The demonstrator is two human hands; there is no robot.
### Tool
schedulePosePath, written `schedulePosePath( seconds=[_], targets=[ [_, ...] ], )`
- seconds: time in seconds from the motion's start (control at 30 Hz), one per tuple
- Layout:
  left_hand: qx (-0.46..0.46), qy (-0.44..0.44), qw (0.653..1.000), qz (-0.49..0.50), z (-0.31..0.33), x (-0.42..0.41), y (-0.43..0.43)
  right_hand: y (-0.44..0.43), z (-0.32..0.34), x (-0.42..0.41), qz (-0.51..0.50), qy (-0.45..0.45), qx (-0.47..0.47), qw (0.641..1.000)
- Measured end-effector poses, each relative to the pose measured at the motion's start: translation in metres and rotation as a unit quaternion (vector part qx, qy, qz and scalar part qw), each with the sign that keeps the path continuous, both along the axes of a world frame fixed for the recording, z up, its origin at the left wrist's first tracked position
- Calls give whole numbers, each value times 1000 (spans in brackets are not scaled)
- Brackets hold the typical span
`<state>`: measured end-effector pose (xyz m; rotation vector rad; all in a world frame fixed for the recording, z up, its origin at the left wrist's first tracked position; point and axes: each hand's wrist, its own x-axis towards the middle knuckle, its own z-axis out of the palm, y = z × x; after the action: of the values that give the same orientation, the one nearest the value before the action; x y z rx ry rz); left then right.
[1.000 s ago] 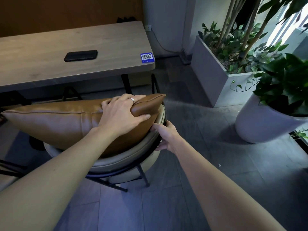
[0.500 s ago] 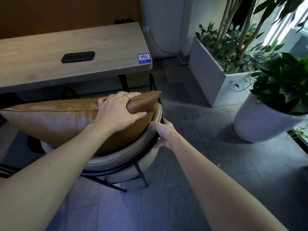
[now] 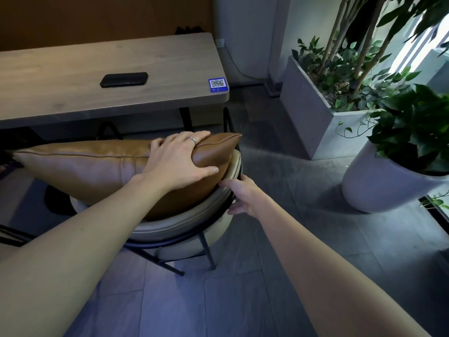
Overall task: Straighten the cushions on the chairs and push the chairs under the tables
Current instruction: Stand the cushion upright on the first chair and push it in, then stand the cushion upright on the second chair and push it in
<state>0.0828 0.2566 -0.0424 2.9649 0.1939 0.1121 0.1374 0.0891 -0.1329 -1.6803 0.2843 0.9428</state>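
So the tan leather cushion (image 3: 92,171) is standing on edge along the curved back of a beige padded chair (image 3: 179,224), which sits just in front of a long wooden table (image 3: 73,76), not tucked under it. On the tabletop there's a dark phone (image 3: 124,79) and a little blue QR sticker (image 3: 218,85) near the corner. Floor is grey tile (image 3: 291,166), with a rectangular grey planter (image 3: 308,113) and a round white pot (image 3: 384,188) of leafy plants off to the right. Left hand (image 3: 175,164) is clamped over the cushion's right end, thumb on the near face, fingers over the top seam, ring on one finger. Right hand (image 3: 243,195) is wrapped around the chair's black frame at the backrest's right edge, fingers curled under.
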Motion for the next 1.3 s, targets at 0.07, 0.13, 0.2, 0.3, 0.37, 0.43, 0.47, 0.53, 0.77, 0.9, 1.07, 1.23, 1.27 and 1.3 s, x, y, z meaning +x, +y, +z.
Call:
schedulePosePath(
  seconds=[0.07, 0.13, 0.2, 0.3, 0.37, 0.43, 0.47, 0.53, 0.77, 0.9, 1.07, 1.23, 1.27, 1.3],
  targets=[
    [12, 15, 1000, -2, 7, -11, 1, -2, 13, -7, 57, -41, -51, 996],
    [30, 36, 999, 4, 17, -25, 2, -4, 31, -14, 122, -102, -105, 982],
    [43, 53, 997, 21, 31, -39, 4, -4, 56, -19, 183, -170, -166, 954],
    [52, 68, 995, 56, 57, -62, 10, -2, 105, -27, 269, -251, -245, 897],
    [60, 67, 993, 76, 77, -78, 17, 0, 142, -33, 295, -293, -273, 868],
    [68, 50, 992, 91, 99, -94, 25, 5, 178, -42, 308, -331, -300, 840],
    [71, 41, 992, 97, 110, -103, 31, 9, 194, -48, 311, -352, -307, 827],
    [78, 24, 991, 110, 136, -121, 42, 21, 229, -63, 310, -405, -310, 803],
    [119, -71, 976, 170, 237, -195, 84, 75, 334, -132, 280, -620, -291, 672],
    [143, -120, 962, 201, 298, -260, 113, 110, 386, -196, 248, -720, -251, 597],
    [171, -185, 942, 224, 359, -358, 151, 162, 433, -292, 206, -778, -193, 561],
    [173, -235, 924, 247, 398, -449, 193, 221, 471, -375, 183, -813, -123, 539],
    [174, -243, 920, 253, 403, -465, 202, 234, 478, -389, 180, -820, -112, 531],
    [177, -252, 916, 259, 408, -481, 211, 246, 484, -403, 179, -826, -104, 525]
  ],
)
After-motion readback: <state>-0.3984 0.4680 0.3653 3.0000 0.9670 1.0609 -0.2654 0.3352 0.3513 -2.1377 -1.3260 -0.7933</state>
